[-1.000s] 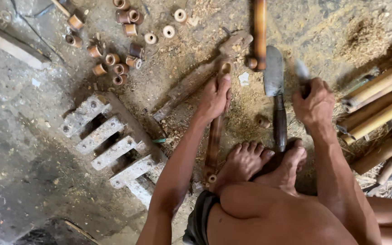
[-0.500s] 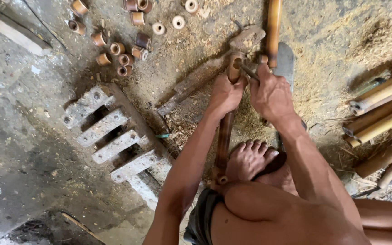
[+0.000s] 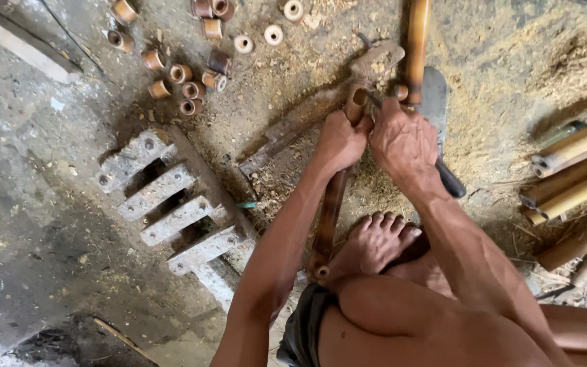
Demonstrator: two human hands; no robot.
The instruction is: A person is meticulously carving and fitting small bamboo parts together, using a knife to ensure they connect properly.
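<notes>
My left hand (image 3: 340, 141) grips a slim brown bamboo stick (image 3: 329, 211) near its upper end. The stick runs down to my bare foot (image 3: 375, 241), which rests by its lower end. My right hand (image 3: 405, 139) sits right beside the left, with its fingers closed on a thin dark piece (image 3: 377, 101) at the stick's top. A machete (image 3: 435, 92) lies on the ground under the right hand. Its dark handle (image 3: 451, 181) shows beside my wrist.
A rough wooden block (image 3: 307, 122) lies under the stick. A thicker bamboo pole (image 3: 417, 41) reaches up past the frame's top. Several short cut bamboo rings (image 3: 191, 80) lie at the upper left, a toothed concrete piece (image 3: 164, 197) at the left, and bamboo poles (image 3: 572, 170) at the right. Sawdust covers the ground.
My right hand held the machete up at the right a second ago. It has moved left to the stick's top, and the machete now lies on the ground. The left hand keeps its grip.
</notes>
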